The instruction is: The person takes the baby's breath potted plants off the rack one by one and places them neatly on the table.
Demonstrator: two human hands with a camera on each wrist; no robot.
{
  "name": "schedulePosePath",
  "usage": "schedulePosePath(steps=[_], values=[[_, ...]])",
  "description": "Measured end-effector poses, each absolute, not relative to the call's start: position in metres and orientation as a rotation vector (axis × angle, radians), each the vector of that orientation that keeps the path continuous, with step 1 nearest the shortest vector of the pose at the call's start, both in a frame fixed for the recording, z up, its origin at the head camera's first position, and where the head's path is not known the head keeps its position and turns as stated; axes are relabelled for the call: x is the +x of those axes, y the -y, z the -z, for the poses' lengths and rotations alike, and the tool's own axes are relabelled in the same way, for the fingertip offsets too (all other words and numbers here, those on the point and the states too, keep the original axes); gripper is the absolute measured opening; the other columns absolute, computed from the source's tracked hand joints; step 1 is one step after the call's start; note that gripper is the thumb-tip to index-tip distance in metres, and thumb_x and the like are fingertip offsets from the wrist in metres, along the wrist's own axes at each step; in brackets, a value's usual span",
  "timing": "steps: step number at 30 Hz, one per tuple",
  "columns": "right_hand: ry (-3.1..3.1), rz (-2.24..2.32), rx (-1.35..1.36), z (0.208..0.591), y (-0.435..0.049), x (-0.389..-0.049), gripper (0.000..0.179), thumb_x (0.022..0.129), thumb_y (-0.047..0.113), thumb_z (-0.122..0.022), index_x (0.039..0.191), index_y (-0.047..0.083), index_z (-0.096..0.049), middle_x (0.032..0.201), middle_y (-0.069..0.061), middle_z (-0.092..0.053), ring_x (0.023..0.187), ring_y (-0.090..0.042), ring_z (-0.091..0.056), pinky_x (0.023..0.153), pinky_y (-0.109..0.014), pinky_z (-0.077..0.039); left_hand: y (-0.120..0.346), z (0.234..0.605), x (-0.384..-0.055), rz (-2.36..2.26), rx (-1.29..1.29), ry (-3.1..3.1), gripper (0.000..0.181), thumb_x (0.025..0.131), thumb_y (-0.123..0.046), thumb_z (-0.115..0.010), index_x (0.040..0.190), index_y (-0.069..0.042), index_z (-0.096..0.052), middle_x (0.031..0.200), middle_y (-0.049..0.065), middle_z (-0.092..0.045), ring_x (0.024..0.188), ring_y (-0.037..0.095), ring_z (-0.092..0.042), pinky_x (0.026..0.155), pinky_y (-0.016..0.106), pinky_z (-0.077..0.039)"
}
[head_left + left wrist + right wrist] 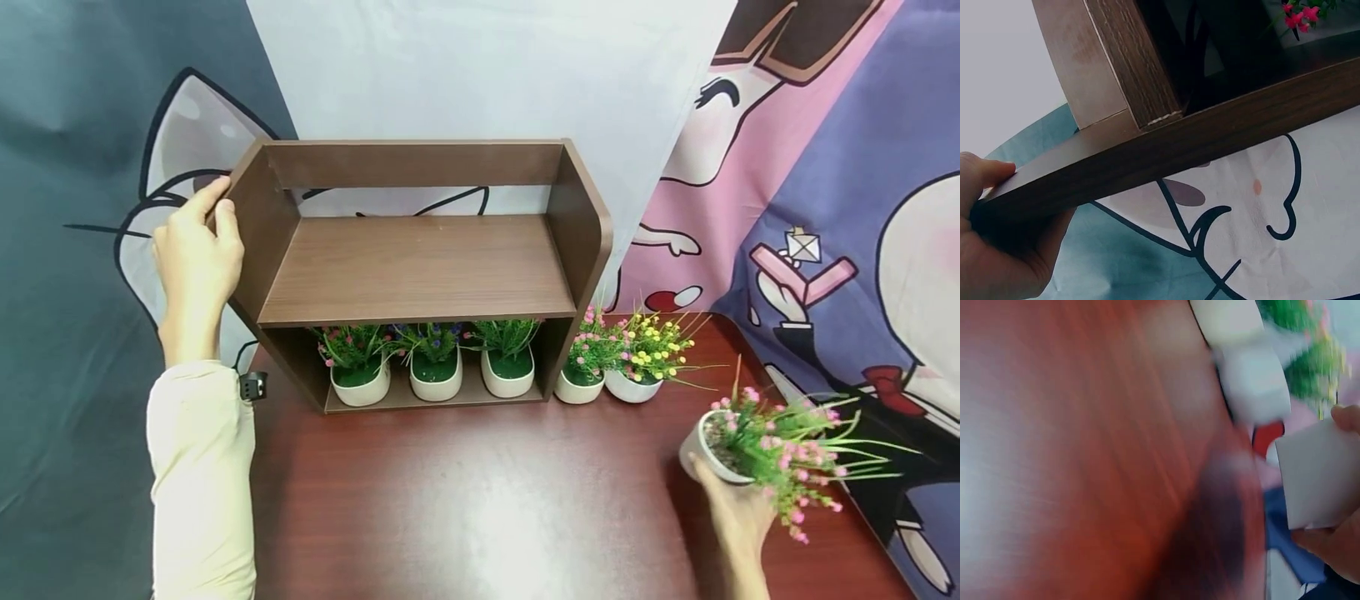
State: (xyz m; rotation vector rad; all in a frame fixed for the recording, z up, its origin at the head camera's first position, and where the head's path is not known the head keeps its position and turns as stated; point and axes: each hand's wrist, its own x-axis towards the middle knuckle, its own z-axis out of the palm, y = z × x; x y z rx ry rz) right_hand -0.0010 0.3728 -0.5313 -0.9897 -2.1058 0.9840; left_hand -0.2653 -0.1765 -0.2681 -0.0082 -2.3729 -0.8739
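Left grip (198, 258) pinches the shelf (420, 267) by its side; right grip (735, 510) clasps the pot (1316, 478). Advisable: level the tilted pot, clear of the yellow flowers (651, 354).

The shelf (420, 262) is wood-grained brown, the tabletop (375, 492) red-brown, the rightmost flowerpot (692, 443) white — its flowers (812, 453) pink, leaves (750, 446) green — the cartoon-print backdrop (787, 133) pink, purple, teal.
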Motion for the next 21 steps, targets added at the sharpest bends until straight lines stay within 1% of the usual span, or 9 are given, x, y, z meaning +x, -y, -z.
schedulePosePath(steps=[2, 5, 8, 9, 10, 14, 15, 19, 21], values=[[2.132, -0.953, -1.019, 0.530, -0.380, -0.007, 0.081, 0.069, 0.030, -0.080, 0.134, -0.003, -0.043, 0.123, -0.028, -0.052, 0.119, -0.040, -0.043, 0.101, -0.042, -0.028, 0.177, 0.268, -0.265, 0.869, -0.015, 2.368, 0.041, 0.097, -0.030, -0.037, 0.136, -0.023, -0.051, 0.126, 0.012, -0.056, 0.107, 0.043, -0.054, 0.085, 0.054, -0.035], [2.202, -0.895, -1.037, 0.530, -0.402, -0.027, 0.084, 0.070, 0.034, -0.078, 0.133, -0.007, -0.041, 0.123, -0.032, -0.049, 0.118, -0.046, -0.041, 0.099, -0.049, -0.027, 0.177, 0.267, -0.265, 0.862, -0.020, 2.364, 0.041, 0.097, -0.029, -0.037, 0.135, -0.023, -0.051, 0.126, 0.012, -0.056, 0.106, 0.045, -0.053, 0.085, 0.055, -0.034], [2.352, -0.827, -1.047, 0.530, -0.415, -0.047, 0.081, 0.074, 0.040, -0.073, 0.126, -0.014, -0.044, 0.116, -0.036, -0.050, 0.112, -0.048, -0.043, 0.095, -0.051, -0.028, 0.178, 0.267, -0.266, 0.851, -0.023, 2.365, 0.041, 0.097, -0.029, -0.038, 0.135, -0.023, -0.052, 0.126, 0.012, -0.056, 0.107, 0.046, -0.052, 0.085, 0.056, -0.034], [2.378, -0.820, -1.022, 0.531, -0.420, -0.055, 0.083, 0.074, 0.040, -0.073, 0.127, -0.015, -0.042, 0.118, -0.036, -0.049, 0.114, -0.048, -0.042, 0.096, -0.051, -0.027, 0.178, 0.267, -0.266, 0.850, -0.025, 2.365, 0.041, 0.097, -0.030, -0.038, 0.135, -0.023, -0.052, 0.126, 0.012, -0.056, 0.107, 0.046, -0.053, 0.085, 0.056, -0.034], [2.425, -0.795, -1.024, 0.531, -0.423, -0.063, 0.083, 0.075, 0.043, -0.071, 0.124, -0.017, -0.042, 0.114, -0.038, -0.049, 0.110, -0.050, -0.042, 0.093, -0.053, -0.028, 0.178, 0.267, -0.267, 0.850, -0.028, 2.364, 0.041, 0.097, -0.030, -0.038, 0.135, -0.023, -0.052, 0.126, 0.012, -0.056, 0.107, 0.045, -0.053, 0.085, 0.055, -0.034], [2.488, -0.785, -1.001, 0.540, -0.431, -0.088, 0.081, 0.076, 0.045, -0.069, 0.117, -0.020, -0.045, 0.104, -0.041, -0.052, 0.101, -0.052, -0.046, 0.088, -0.053, -0.031, 0.178, 0.267, -0.269, 0.857, -0.028, 2.360, 0.041, 0.097, -0.031, -0.038, 0.135, -0.024, -0.052, 0.125, 0.012, -0.057, 0.106, 0.044, -0.054, 0.084, 0.055, -0.035], [2.482, -0.813, -0.980, 0.543, -0.432, -0.094, 0.081, 0.076, 0.045, -0.070, 0.120, -0.018, -0.043, 0.106, -0.041, -0.051, 0.103, -0.052, -0.045, 0.089, -0.053, -0.030, 0.178, 0.268, -0.269, 0.853, -0.026, 2.360, 0.041, 0.097, -0.030, -0.038, 0.134, -0.023, -0.052, 0.125, 0.012, -0.057, 0.106, 0.044, -0.054, 0.084, 0.055, -0.035], [2.494, -0.869, -0.944, 0.552, -0.434, -0.106, 0.073, 0.076, 0.046, -0.069, 0.105, -0.018, -0.052, 0.097, -0.041, -0.055, 0.094, -0.051, -0.051, 0.085, -0.052, -0.034, 0.179, 0.269, -0.270, 0.840, -0.021, 2.360, 0.041, 0.097, -0.030, -0.038, 0.134, -0.023, -0.053, 0.125, 0.012, -0.057, 0.106, 0.044, -0.054, 0.085, 0.055, -0.035], [2.543, -0.914, -0.903, 0.554, -0.434, -0.107, 0.076, 0.079, 0.046, -0.067, 0.110, -0.021, -0.047, 0.102, -0.044, -0.050, 0.097, -0.052, -0.049, 0.087, -0.053, -0.033, 0.178, 0.270, -0.271, 0.837, -0.034, 2.354, 0.040, 0.097, -0.030, -0.039, 0.134, -0.022, -0.053, 0.124, 0.012, -0.057, 0.105, 0.043, -0.055, 0.084, 0.054, -0.036]])
